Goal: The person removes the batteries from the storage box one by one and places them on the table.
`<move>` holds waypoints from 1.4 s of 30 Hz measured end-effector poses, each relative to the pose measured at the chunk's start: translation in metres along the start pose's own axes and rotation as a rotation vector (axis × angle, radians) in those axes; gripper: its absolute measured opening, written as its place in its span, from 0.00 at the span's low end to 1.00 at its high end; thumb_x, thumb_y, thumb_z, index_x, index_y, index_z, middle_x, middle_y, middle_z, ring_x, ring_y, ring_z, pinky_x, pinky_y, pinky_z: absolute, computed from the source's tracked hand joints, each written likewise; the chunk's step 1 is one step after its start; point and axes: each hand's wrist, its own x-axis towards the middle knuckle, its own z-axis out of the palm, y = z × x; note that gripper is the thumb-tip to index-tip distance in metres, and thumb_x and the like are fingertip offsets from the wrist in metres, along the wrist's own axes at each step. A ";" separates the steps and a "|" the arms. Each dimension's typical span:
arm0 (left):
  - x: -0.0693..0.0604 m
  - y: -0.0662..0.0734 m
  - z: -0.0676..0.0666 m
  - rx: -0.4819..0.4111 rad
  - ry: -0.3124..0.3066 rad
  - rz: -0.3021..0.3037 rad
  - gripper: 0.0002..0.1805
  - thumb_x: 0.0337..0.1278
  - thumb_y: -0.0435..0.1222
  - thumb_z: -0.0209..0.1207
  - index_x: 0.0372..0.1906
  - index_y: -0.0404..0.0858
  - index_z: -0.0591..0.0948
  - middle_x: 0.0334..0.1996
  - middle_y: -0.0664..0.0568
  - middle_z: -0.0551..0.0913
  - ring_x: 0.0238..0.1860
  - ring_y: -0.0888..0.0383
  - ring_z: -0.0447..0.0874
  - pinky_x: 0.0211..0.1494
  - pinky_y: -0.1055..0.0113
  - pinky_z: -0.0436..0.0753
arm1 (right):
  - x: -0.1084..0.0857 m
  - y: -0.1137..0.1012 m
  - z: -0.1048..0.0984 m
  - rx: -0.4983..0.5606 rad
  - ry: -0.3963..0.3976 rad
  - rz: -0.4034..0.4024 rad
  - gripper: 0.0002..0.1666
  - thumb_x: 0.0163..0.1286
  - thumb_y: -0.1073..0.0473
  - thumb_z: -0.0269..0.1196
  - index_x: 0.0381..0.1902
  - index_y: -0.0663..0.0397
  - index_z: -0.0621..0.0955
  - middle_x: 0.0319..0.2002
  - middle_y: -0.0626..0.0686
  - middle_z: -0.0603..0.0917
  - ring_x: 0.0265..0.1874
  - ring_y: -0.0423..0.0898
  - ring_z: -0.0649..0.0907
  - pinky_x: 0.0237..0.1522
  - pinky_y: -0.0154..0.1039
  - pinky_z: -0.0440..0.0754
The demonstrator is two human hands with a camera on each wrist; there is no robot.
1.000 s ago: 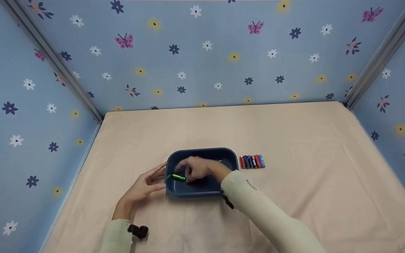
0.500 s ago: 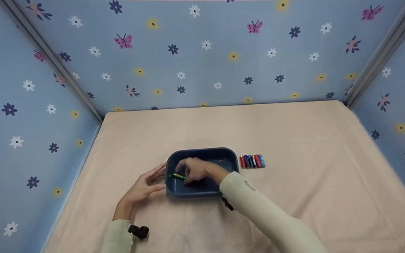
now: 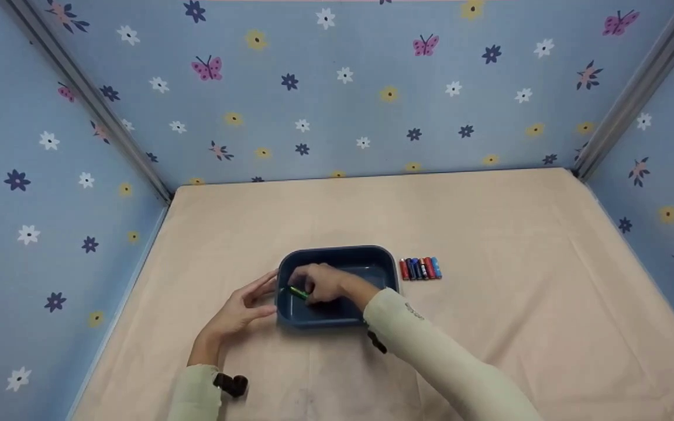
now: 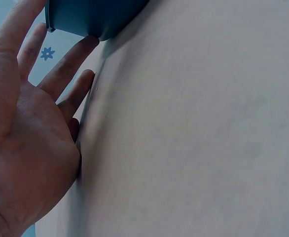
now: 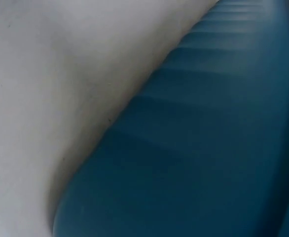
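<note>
A dark blue rectangular tray stands on the cloth-covered table. My right hand reaches down into its left half, fingers bent, pinching the right end of a green battery. My left hand is at the tray's left end, its spread fingers touching the outer wall. In the left wrist view, the fairly straight fingers of the left hand reach up to the tray. Only the ribbed outer side of the tray fills the right wrist view; the right hand is not seen there.
Right of the tray, several red, dark and blue batteries lie side by side in a neat row. The beige cloth covers the table. Blue flower-patterned walls enclose it at the back and both sides.
The green battery has tilted slightly, and my right fingers now cover more of its right end. The left hand, the tray and the battery row stay where they were.
</note>
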 end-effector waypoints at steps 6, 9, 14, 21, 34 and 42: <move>0.000 0.000 0.000 0.017 0.000 0.010 0.44 0.79 0.32 0.68 0.91 0.41 0.61 0.86 0.33 0.69 0.81 0.63 0.77 0.78 0.81 0.72 | 0.000 0.003 -0.001 -0.013 -0.001 0.012 0.29 0.73 0.65 0.76 0.70 0.48 0.86 0.52 0.56 0.93 0.51 0.49 0.89 0.58 0.44 0.89; 0.000 0.001 0.000 0.024 -0.001 0.011 0.44 0.79 0.33 0.68 0.91 0.40 0.61 0.86 0.33 0.69 0.84 0.47 0.75 0.78 0.81 0.72 | -0.011 -0.008 -0.009 0.036 -0.040 0.025 0.31 0.74 0.68 0.74 0.73 0.51 0.85 0.57 0.62 0.92 0.57 0.54 0.89 0.64 0.50 0.89; 0.001 0.001 0.000 0.013 0.000 0.002 0.44 0.79 0.33 0.68 0.91 0.41 0.62 0.86 0.33 0.70 0.81 0.61 0.78 0.77 0.81 0.73 | -0.011 -0.006 -0.009 0.039 -0.081 -0.010 0.33 0.76 0.71 0.70 0.76 0.51 0.83 0.68 0.63 0.88 0.68 0.58 0.87 0.73 0.55 0.86; 0.001 0.000 0.001 0.013 -0.003 0.002 0.45 0.79 0.32 0.68 0.92 0.42 0.61 0.86 0.34 0.70 0.79 0.69 0.77 0.78 0.81 0.72 | -0.013 -0.005 -0.011 0.045 -0.089 -0.041 0.32 0.74 0.75 0.68 0.74 0.58 0.84 0.63 0.65 0.90 0.60 0.56 0.88 0.67 0.52 0.88; 0.001 0.000 0.000 0.002 -0.006 0.007 0.45 0.79 0.32 0.68 0.92 0.43 0.61 0.87 0.35 0.68 0.75 0.79 0.75 0.78 0.82 0.69 | -0.011 -0.006 -0.012 0.024 -0.103 -0.054 0.30 0.75 0.71 0.71 0.73 0.56 0.85 0.62 0.63 0.91 0.59 0.55 0.89 0.66 0.51 0.89; 0.001 0.000 0.000 0.003 0.001 0.008 0.45 0.78 0.32 0.68 0.92 0.42 0.61 0.88 0.35 0.67 0.76 0.80 0.75 0.78 0.82 0.69 | -0.013 -0.008 -0.015 -0.025 -0.132 -0.048 0.32 0.74 0.70 0.72 0.74 0.54 0.84 0.61 0.62 0.92 0.56 0.51 0.88 0.63 0.49 0.90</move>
